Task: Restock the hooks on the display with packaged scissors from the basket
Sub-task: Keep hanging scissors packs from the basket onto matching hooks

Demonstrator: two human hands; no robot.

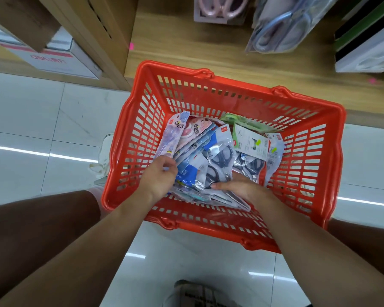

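Observation:
An orange plastic basket stands on the floor below me, holding several packaged scissors in clear and printed packs. Both my hands are inside it. My left hand curls its fingers round the lower end of a purple and pink pack at the basket's left side. My right hand grips a bundle of packs with black-handled scissors from the near edge, thumb on top. A green pack lies at the far side.
A wooden display base rises just beyond the basket, with hanging packs of pink scissors and blue scissors above it. A white box sits in a shelf at left. My knees flank the basket on white tile.

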